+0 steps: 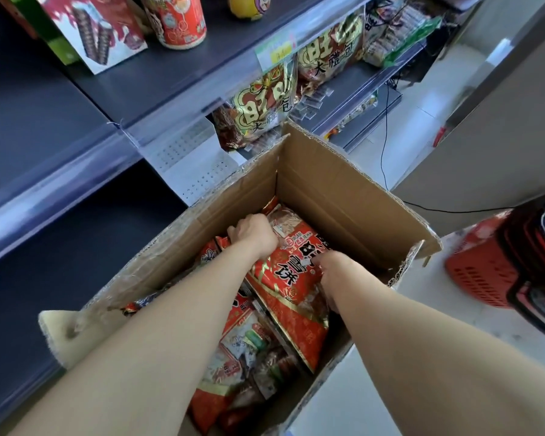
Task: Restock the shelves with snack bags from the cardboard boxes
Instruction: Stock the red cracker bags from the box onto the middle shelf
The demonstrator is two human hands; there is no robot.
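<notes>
- Two bare hands reach down into an open cardboard box [343, 196] that stands in front of dark shelves [29, 121].
- The left hand [252, 234] has its grip curled over the far edge of the top red snack bag [293, 278].
- The right hand [331, 272] has its grip clamped on the same bag's right side.
- That bag lies inside the box, on top of other bags.
- Step in hand, as it appears: taking one bag out.
- The next move calls for lifting it clear of the box walls, then carrying it to a shelf.
</notes>
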